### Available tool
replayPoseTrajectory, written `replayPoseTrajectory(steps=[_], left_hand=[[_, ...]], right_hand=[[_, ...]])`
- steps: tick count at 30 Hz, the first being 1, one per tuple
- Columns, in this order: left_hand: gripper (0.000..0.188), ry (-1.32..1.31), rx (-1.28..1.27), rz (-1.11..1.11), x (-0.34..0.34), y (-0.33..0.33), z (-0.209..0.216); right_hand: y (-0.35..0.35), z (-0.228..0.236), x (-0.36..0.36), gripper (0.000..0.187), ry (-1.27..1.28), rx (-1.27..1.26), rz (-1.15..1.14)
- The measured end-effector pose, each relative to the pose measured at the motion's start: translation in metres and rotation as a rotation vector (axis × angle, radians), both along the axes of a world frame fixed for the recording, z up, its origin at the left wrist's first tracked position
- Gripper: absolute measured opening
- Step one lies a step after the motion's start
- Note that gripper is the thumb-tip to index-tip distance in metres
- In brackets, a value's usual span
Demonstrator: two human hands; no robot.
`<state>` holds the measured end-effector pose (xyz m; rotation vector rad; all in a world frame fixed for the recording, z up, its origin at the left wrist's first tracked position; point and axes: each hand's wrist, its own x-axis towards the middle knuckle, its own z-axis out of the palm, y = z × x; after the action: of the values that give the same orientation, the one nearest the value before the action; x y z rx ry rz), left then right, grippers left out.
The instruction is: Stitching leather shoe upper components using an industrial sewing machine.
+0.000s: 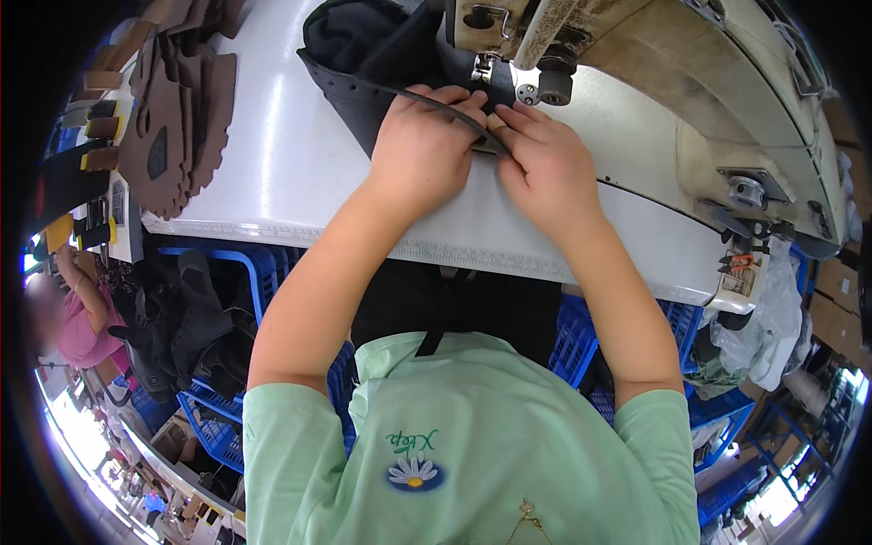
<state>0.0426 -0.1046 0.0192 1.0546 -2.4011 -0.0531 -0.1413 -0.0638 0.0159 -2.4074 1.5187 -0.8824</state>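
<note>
Black piece (377, 50), edge across left-hand grip (422, 141), touching right-hand grip (549, 168).

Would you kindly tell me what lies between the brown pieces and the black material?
In the head view, a bare stretch of white tabletop lies between the brown pieces and the black material.
</note>
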Motion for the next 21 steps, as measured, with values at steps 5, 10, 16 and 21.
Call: replayPoseTrajectory(steps=[5, 10, 16, 21], left_hand=[[0.023, 0.024, -0.006, -0.036, 0.004, -0.002, -0.001], [0.024, 0.037, -0.027, -0.068, 0.007, -0.005, -0.002], [0.027, 0.057, -0.070, -0.094, 0.009, -0.009, -0.004], [0.016, 0.103, -0.081, -0.112, 0.011, -0.014, -0.002]], right_hand=[[0.003, -0.003, 0.006, 0.037, 0.013, -0.030, -0.019], [0.007, -0.003, 0.010, 0.038, 0.012, -0.024, -0.051], [0.006, -0.002, 0.013, 0.036, 0.011, -0.035, -0.073], [0.003, -0.002, 0.016, 0.034, 0.001, -0.029, -0.089]])
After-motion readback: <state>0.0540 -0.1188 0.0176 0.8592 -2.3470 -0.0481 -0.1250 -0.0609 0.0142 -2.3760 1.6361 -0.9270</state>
